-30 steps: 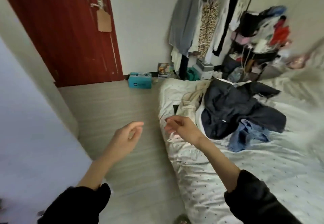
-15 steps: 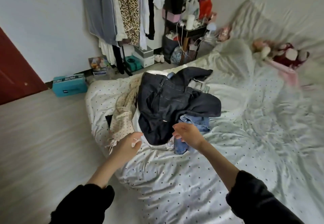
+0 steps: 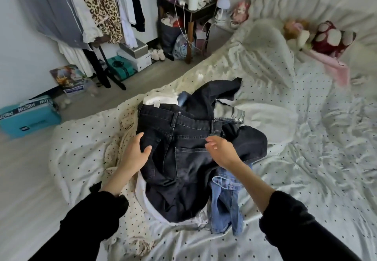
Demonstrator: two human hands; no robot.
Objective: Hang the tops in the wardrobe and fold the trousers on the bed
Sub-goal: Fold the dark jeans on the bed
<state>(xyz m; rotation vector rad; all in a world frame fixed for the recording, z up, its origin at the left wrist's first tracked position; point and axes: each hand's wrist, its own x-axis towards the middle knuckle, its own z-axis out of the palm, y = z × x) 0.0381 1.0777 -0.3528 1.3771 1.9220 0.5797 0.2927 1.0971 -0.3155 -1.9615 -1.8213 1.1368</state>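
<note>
Near the bed's (image 3: 306,179) left edge, the loosely spread left hand (image 3: 135,154) touches black jeans (image 3: 183,158); the right hand (image 3: 222,151), fingers relaxed, hovers empty.

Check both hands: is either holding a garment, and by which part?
Nothing is gripped. The left hand rests open on the black jeans at their left edge; the right hand hovers loosely curled.

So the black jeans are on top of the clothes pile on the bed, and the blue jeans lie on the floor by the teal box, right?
Not quite. The head view shows the blue jeans on the bed, tucked under the black jeans in the pile, not on the floor. The rest is right.
</note>
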